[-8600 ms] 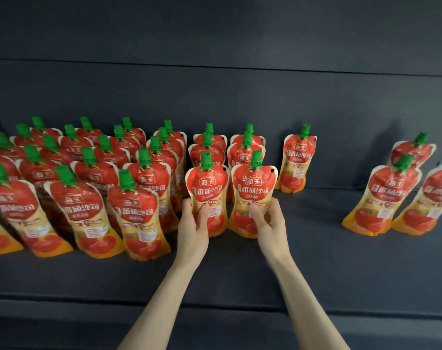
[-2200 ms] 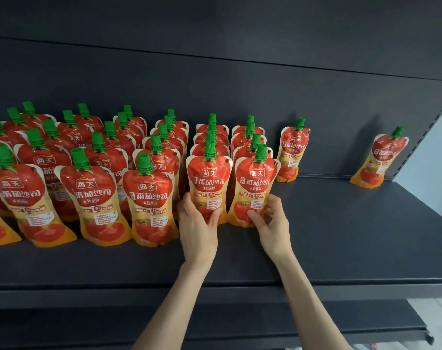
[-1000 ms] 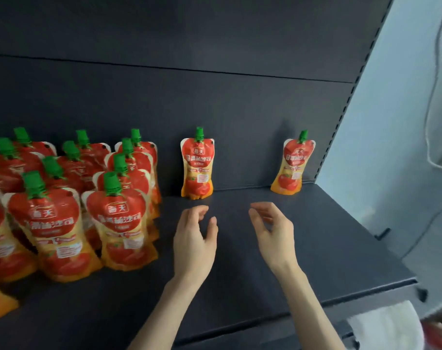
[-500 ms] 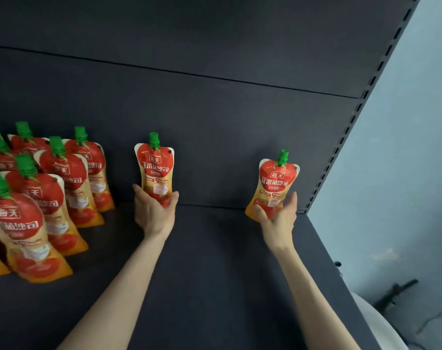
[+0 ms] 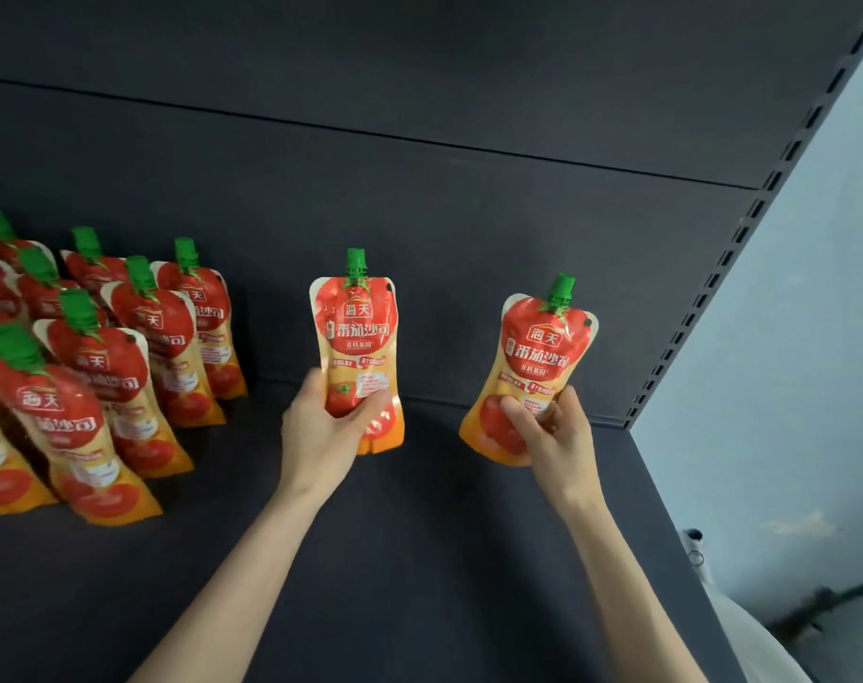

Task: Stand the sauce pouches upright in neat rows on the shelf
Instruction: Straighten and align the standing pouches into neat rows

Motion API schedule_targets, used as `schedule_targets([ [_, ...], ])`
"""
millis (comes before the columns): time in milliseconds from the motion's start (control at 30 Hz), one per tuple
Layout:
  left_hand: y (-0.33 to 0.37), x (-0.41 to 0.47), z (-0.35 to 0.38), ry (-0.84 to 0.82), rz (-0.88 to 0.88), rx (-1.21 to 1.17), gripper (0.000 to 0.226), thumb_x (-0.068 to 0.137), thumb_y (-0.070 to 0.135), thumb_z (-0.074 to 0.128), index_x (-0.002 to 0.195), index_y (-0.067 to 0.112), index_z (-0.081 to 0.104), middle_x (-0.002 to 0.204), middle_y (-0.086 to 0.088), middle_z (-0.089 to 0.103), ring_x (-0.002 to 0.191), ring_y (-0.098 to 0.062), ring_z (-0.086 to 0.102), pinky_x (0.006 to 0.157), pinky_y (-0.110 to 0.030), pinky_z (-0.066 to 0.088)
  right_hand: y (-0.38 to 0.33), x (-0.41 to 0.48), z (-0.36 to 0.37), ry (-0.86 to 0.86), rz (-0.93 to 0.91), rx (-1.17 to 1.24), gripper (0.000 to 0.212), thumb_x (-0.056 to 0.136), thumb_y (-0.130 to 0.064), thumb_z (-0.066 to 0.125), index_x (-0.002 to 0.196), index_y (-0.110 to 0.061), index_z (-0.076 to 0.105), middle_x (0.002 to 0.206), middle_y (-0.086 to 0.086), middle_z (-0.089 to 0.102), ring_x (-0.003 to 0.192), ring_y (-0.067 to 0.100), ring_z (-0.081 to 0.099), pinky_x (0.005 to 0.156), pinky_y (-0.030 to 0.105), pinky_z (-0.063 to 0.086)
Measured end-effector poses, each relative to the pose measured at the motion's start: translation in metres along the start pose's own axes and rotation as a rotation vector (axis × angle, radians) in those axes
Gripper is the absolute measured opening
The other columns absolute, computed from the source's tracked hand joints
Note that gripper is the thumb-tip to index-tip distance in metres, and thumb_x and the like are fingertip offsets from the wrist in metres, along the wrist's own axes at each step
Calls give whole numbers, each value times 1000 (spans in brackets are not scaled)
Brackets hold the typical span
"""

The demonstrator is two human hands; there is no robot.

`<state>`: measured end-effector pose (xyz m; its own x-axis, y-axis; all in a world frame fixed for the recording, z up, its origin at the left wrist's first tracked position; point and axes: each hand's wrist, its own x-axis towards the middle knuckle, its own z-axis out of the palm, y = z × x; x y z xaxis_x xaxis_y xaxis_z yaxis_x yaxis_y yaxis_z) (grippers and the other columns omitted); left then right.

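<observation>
- My left hand grips one sauce pouch low, spout above my fingers.
- My right hand pinches another pouch, tilted right.

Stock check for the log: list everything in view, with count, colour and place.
standing pouches: at least seven, red and orange with green caps, in rows at the shelf's left, cut off by the frame edge
centre pouch: one, same colours, upright, mid-shelf
right pouch: one, same colours, tilted, near the shelf's right end
shelf: one, dark grey
back panel: dark grey, behind the shelf
slotted upright: one, dark, right end
wall: pale blue-grey, far right
left hand: grips centre pouch
right hand: grips right pouch
</observation>
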<state>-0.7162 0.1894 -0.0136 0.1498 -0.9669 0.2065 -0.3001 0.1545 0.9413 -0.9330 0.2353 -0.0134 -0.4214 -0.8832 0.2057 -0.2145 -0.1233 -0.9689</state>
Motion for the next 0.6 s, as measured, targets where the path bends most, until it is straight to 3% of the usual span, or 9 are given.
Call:
schedule_targets([
  [133,15,-43,-33,-92,13,-114,39,66,42,74,98,29,55,94,16,65,86,-1,65,65,-19,52,-29,-44,20,-92,-22,102,18,84,-23,66,94,-11,56,83,-5,69,77,7,67,62,20,52],
  [333,-1,-94,-95,-141,-43,-224,36,65,34,73,96,19,60,91,5,70,82,-3,68,62,-16,53,-49,-123,68,-153,11,191,30,76,-32,65,96,-11,58,88,-2,70,82,12,69,63,21,54],
  [600,-47,-134,-232,-204,-18,-206,33,66,35,71,94,20,60,87,17,70,80,-3,68,60,-14,52,-60,-247,167,-86,53,253,26,77,-30,64,94,-11,58,89,0,70,83,16,69,66,26,56],
])
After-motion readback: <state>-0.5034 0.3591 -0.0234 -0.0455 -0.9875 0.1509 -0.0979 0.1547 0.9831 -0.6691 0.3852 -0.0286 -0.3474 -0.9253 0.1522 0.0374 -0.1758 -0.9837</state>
